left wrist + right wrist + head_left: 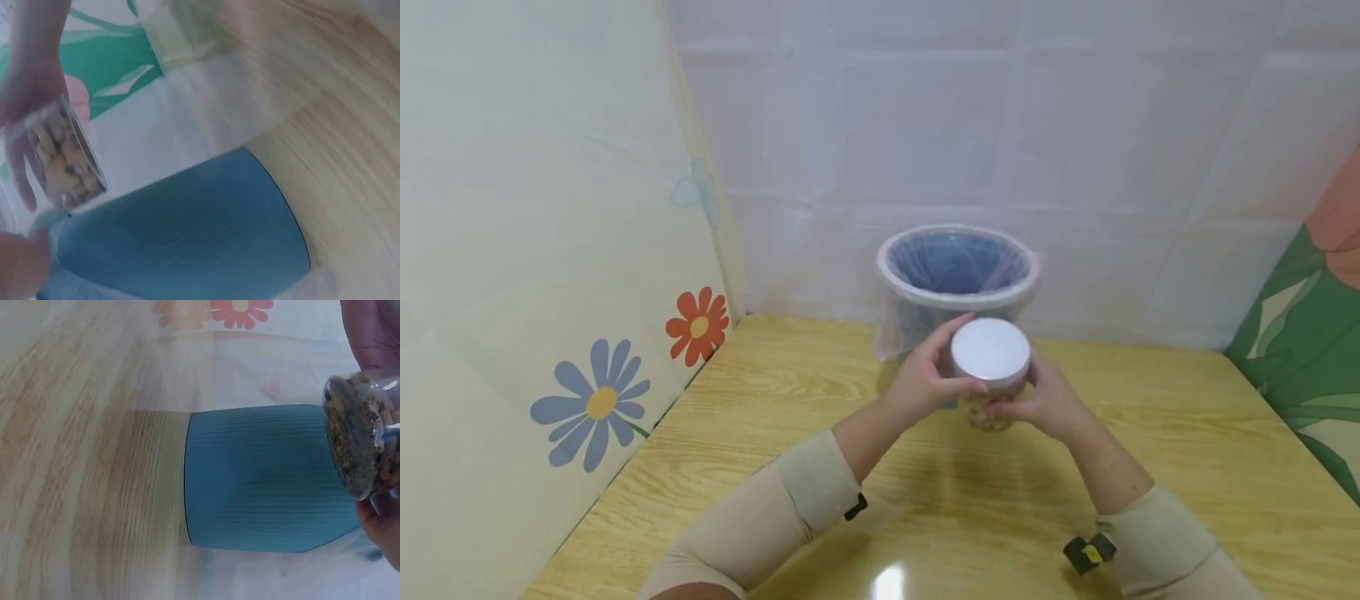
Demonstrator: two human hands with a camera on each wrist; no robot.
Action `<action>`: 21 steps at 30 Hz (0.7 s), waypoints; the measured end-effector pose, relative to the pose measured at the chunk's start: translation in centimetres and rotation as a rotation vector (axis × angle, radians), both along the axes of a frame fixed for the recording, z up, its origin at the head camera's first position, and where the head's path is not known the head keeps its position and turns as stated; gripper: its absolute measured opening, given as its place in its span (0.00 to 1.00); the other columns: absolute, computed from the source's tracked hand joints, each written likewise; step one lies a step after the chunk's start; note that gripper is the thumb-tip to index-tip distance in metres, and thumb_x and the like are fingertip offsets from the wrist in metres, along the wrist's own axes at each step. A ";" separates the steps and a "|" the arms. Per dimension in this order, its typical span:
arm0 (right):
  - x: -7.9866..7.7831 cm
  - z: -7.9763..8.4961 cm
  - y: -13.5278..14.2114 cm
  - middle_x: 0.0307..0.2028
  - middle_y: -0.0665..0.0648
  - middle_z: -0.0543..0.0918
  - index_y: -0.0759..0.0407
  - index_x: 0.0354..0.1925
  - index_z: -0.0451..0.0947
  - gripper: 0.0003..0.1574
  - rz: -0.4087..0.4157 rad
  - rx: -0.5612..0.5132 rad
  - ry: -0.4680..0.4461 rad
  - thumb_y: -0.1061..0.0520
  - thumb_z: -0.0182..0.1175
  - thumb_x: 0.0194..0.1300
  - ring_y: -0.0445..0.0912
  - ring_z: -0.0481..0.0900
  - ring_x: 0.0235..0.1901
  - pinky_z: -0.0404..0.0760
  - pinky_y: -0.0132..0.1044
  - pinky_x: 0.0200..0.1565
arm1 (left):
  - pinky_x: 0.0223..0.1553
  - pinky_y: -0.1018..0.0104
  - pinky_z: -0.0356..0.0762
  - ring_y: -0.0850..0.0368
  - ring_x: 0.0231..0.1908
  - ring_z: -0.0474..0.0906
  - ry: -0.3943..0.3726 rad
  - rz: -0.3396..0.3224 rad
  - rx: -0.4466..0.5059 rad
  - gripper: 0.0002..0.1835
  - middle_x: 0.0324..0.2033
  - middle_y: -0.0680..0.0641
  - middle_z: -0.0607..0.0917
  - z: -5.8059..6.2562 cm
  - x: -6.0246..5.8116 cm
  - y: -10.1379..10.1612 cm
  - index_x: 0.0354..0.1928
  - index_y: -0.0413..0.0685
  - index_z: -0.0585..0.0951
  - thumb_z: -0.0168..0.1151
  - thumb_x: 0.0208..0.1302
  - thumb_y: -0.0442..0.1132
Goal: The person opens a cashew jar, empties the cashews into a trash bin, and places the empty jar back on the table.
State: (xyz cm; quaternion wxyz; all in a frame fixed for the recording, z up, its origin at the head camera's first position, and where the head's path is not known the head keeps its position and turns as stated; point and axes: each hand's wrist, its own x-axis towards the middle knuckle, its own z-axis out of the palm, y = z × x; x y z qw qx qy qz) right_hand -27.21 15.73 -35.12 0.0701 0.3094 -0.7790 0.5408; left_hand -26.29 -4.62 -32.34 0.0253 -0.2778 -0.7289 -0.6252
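Note:
Both hands hold a clear jar (990,417) of brown dried pieces, raised over the table in front of the bin. Its round white lid (991,350) faces up in the head view. My left hand (922,379) grips the lid from the left, thumb across its front edge and fingers behind. On the other side, my right hand (1051,398) wraps the jar, its thumb across the front just below the lid. Seen by the right wrist camera, the jar's base (347,437) shows the packed contents; the left wrist view has the jar's side (62,156).
A blue ribbed bin (910,325) with a white rim (887,271) and a clear plastic liner stands behind the jar, near the back wall sheet (850,125). The wood-grain table (737,433) spreads below. Flower-printed sheets hang at left and right.

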 end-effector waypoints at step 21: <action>-0.2 0.2 1.5 0.56 0.49 0.71 0.71 0.63 0.55 0.57 0.431 -0.046 0.071 0.62 0.73 0.37 0.43 0.68 0.56 0.62 0.32 0.59 | 0.64 0.59 0.54 0.53 0.66 0.55 0.067 -0.576 0.056 0.53 0.68 0.39 0.54 0.5 -2.0 -2.1 0.70 0.42 0.46 0.69 0.46 0.33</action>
